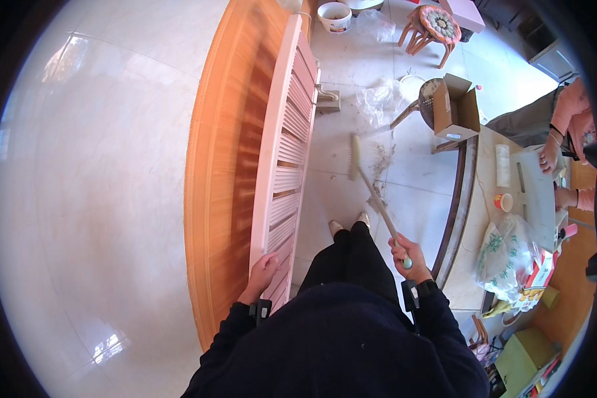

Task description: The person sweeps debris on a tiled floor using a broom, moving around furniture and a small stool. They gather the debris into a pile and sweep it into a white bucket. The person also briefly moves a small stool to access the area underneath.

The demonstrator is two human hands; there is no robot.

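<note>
My right hand (pixel 409 257) is closed around the handle end of a long-handled broom (pixel 376 198). The broom's bristled head (pixel 356 157) is over the tiled floor, beside a scatter of dark debris (pixel 379 171). My left hand (pixel 264 271) is beside the lower part of a pink slatted radiator (pixel 276 184), fingers curled, with nothing visible in it; whether it touches the radiator I cannot tell. My shoes (pixel 335 227) stand on the floor below the broom head.
Clear plastic bags (pixel 379 102) lie near a stool (pixel 428 104) bearing an open cardboard box (pixel 456 112). A cushioned stool (pixel 439 24) and a white bucket (pixel 334 17) stand farther off. At right, a person's hand (pixel 548 156) is over a white object on the table (pixel 482 199).
</note>
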